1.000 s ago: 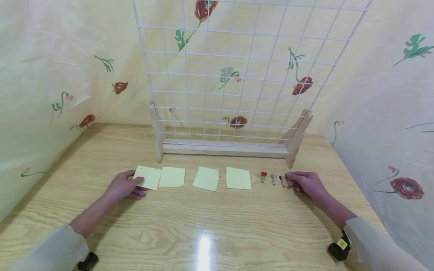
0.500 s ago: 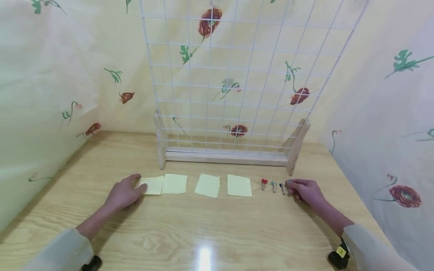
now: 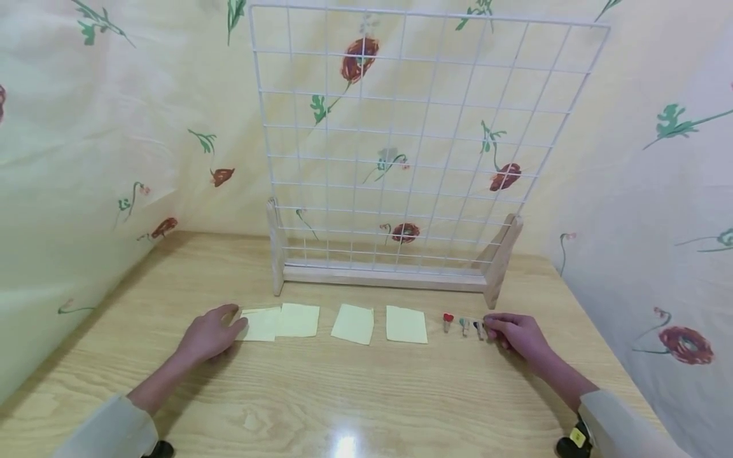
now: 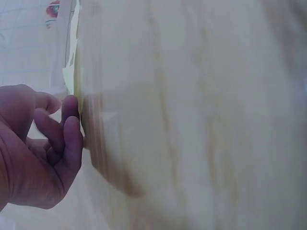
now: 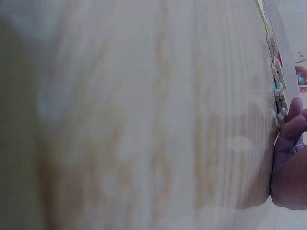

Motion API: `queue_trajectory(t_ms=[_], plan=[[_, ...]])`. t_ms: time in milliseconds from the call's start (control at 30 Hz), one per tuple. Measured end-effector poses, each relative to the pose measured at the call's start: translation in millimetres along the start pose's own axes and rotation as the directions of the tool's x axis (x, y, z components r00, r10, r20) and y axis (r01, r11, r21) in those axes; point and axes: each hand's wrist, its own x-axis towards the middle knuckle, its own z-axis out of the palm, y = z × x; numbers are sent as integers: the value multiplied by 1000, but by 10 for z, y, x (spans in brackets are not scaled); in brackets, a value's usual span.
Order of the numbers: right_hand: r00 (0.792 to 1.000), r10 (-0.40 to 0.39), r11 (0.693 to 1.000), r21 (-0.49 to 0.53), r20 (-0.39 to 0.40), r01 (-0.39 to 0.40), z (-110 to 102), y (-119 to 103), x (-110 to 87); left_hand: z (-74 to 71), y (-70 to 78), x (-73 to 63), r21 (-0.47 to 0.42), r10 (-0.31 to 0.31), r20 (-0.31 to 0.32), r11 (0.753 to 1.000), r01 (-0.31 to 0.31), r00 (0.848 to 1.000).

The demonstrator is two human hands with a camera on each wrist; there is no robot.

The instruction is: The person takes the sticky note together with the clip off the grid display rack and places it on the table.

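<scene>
My left hand (image 3: 210, 334) rests at the left edge of the leftmost pale yellow paper note (image 3: 260, 324), its thumb touching that edge. This note meets the second note (image 3: 300, 320) at its right side. In the left wrist view the fingers (image 4: 72, 143) are loosely bent beside the paper. On the right, my right hand (image 3: 518, 337) pinches a small clothespin (image 5: 283, 115) between thumb and forefinger, mostly hidden by the fingertips. Just left of it lie mini clothespins with a red heart (image 3: 448, 322), a teal top (image 3: 464, 327) and a black top (image 3: 478, 330).
Two more notes, a slightly turned one (image 3: 352, 324) and a straight one (image 3: 406, 324), lie mid-table. Behind the row stands a white wire grid (image 3: 424, 135) on a wooden stand (image 3: 383, 277). Flowered cloth (image 3: 74, 191) surrounds the wooden table (image 3: 321, 394).
My left hand has laid the leftmost note flat and eased back to its left edge. The right hand stays at the clothespins. The head view has tilted upward.
</scene>
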Motion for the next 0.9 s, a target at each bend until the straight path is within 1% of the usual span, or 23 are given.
queue_trajectory(t_ms=[167, 333, 433, 700, 900], plan=[[1000, -2, 1000, -3, -4, 2, 2, 9, 10, -6, -4, -5, -14, -14, 3, 1000, 14, 1000], [1000, -3, 1000, -5, -4, 3, -3, 14, 12, 3, 18, -7, -58, -36, 23, 998, 37, 999], [1000, -2, 1000, 1, -4, 2, -5, 17, 16, 4, 33, -7, -67, -40, 27, 997, 42, 999], [1000, 3, 998, 62, 6, -4, -17, 11, 29, -36, 56, 4, -76, 10, 13, 997, -9, 1000], [999, 13, 994, 111, 37, -17, -58, 13, 20, -52, 105, 25, -79, 19, 18, 997, -18, 1000]])
